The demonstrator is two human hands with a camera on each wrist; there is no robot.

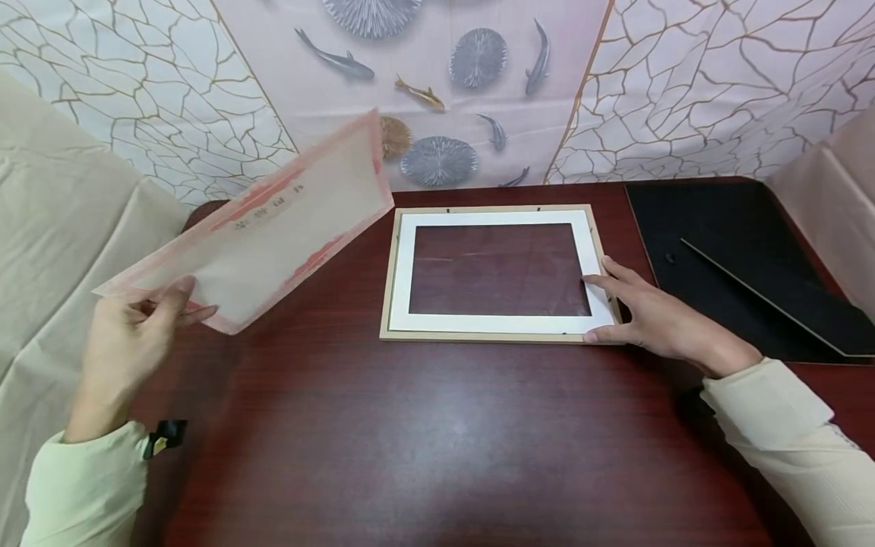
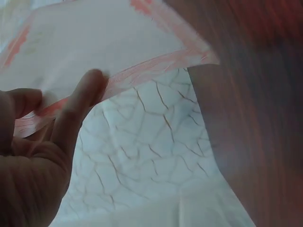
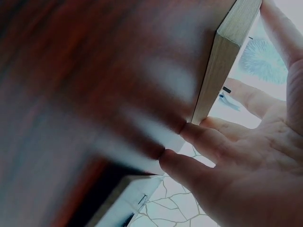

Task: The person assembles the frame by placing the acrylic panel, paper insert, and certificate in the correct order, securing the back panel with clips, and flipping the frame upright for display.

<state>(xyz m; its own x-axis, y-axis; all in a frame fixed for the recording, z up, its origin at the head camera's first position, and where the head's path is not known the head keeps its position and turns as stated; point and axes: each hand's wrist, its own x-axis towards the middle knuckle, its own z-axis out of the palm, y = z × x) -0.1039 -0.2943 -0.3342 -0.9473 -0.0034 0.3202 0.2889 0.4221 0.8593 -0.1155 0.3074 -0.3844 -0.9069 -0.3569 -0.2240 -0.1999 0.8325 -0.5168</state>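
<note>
A: What does the left hand (image 1: 140, 327) have hold of?

B: A sheet of paper (image 1: 280, 235) with a reddish border, pinched between thumb and fingers near its lower left corner; the sheet is tilted in the air over the left part of the dark red table (image 1: 424, 441), its far end raised.

A: And the right hand (image 1: 645, 308)?

B: It is spread at the right end of a pale wooden frame (image 1: 472, 338), its fingers parted and gripping nothing; the thumb rests by the near right corner, and a fingertip touches the white mat (image 1: 478, 324) inside; in the right wrist view two fingertips meet the table just beside the frame.

A: Where does the frame lie?

B: Flat on the table, toward its far side; to its right lies a black board (image 1: 656, 220), with a black flap (image 1: 807, 308) slanting over it; a cloth (image 1: 437, 45) printed with fish hangs behind.
</note>
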